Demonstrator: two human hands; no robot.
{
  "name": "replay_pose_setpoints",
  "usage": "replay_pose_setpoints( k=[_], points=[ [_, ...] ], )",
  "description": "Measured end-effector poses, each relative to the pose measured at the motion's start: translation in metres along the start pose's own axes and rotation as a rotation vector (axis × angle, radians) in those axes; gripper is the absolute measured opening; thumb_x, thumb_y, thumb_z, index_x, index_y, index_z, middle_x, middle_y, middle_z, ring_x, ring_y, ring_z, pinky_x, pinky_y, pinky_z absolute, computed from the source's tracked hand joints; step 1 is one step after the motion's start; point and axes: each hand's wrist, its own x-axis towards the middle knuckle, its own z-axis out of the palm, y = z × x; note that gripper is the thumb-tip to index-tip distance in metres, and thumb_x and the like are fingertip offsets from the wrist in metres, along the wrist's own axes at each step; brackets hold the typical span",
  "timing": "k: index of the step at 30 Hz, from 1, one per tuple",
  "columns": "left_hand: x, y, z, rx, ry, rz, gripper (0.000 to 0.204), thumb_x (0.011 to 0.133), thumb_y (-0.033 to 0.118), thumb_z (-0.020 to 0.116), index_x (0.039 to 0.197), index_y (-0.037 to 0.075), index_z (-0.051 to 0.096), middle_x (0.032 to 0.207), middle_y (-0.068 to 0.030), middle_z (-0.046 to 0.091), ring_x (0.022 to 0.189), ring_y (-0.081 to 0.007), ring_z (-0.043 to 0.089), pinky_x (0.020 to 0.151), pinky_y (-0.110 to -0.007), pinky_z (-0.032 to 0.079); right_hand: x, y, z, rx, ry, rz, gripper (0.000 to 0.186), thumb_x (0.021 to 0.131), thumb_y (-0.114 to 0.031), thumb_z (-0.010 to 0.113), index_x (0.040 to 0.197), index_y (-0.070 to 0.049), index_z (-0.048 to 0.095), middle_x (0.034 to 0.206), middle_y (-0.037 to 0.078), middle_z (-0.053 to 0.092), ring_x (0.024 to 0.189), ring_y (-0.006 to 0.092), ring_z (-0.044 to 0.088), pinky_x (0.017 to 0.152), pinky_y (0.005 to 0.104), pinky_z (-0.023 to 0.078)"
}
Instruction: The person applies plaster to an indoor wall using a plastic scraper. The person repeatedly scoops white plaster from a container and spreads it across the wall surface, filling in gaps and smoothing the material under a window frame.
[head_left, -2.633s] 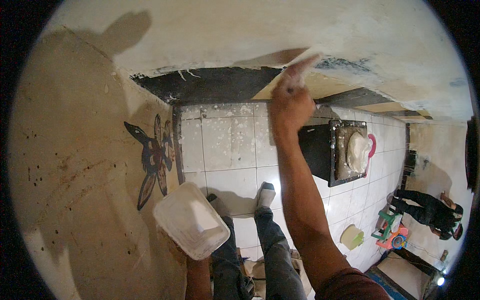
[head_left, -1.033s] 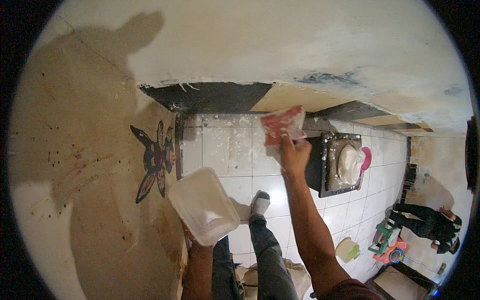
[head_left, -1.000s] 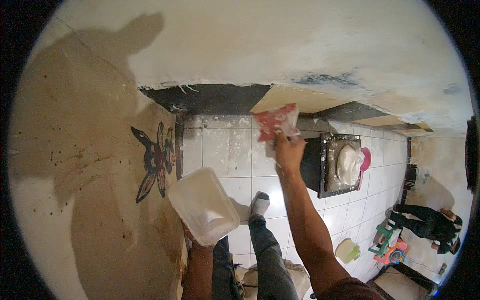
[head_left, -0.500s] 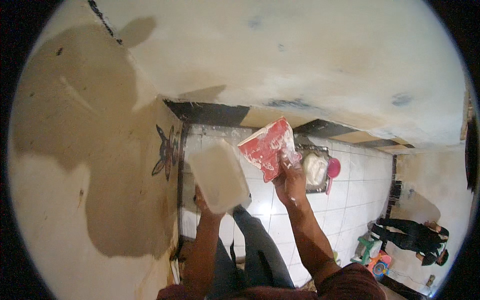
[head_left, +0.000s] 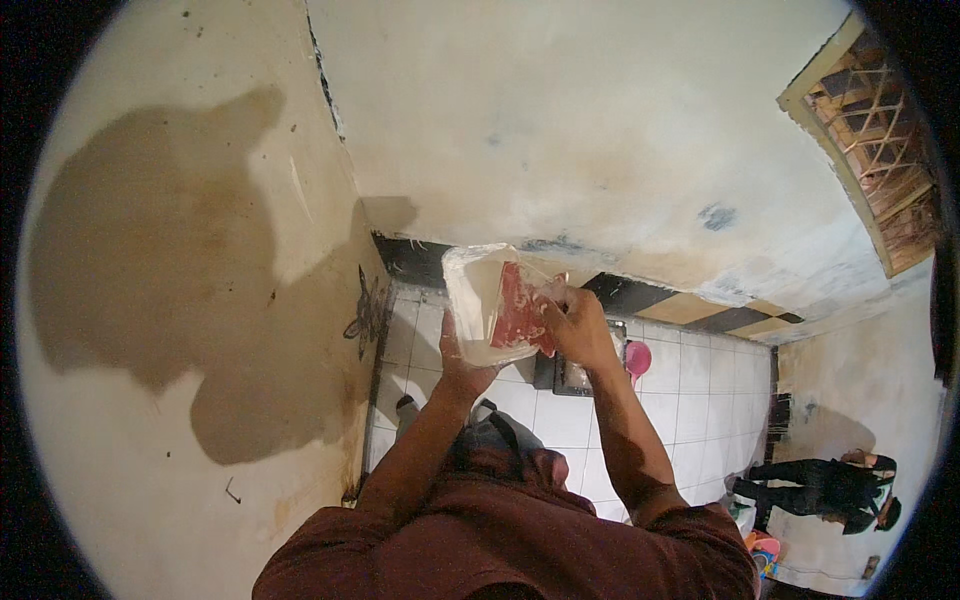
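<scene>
My left hand (head_left: 463, 365) grips a whitish plastic tub (head_left: 459, 283) from beneath and its near side. The tub is tilted, so its open mouth and the pale paste smeared inside show. Pinched in my right hand (head_left: 584, 328) is a red flat putty spreader (head_left: 517, 308), spotted with white paste. Its blade is in the mouth of the tub, over the inner wall. Whether the edge touches the paste I cannot tell. The fingers under the tub are partly hidden.
Ahead rises a patchy plastered wall (head_left: 600, 130), with a side wall (head_left: 300, 60) at left. A dark tray (head_left: 573, 380) and pink dipper (head_left: 638, 358) are on white floor tiles. A latticed opening (head_left: 880, 140) is upper right; another person (head_left: 840, 490) stands far right.
The tub has been raised and turned to show its inside. The red spreader has moved left from beside the tub into its mouth. My view has shifted upward along the wall.
</scene>
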Motion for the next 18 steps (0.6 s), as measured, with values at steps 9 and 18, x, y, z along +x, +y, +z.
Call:
replay_pose_setpoints(
  k=[9,18],
  points=[
    [-0.005,0.007,0.036,0.065,-0.002,-0.141,0.083,0.087,0.067,0.051,0.154,0.026,0.025,0.151,-0.0029,0.041,0.133,-0.0387,0.042,0.108,-0.069,0.026,0.016,-0.027,-0.009,-0.018,-0.12,0.07,0.032,0.088,-0.025,0.055,0.081,0.002,0.07,0.067,0.015,0.068,0.06,0.0249,0.068,0.061,0.039,0.053],
    [0.004,0.008,0.031,0.301,-0.096,-0.152,0.07,0.089,0.065,0.051,0.151,0.037,0.033,0.138,-0.0023,0.053,0.119,-0.0296,0.052,0.1,-0.064,0.039,0.03,-0.039,-0.001,0.111,-0.151,0.051,0.024,0.085,-0.018,0.057,0.081,0.001,0.07,0.067,0.012,0.068,0.054,0.0196,0.065,0.055,0.0358,0.053]
  ],
)
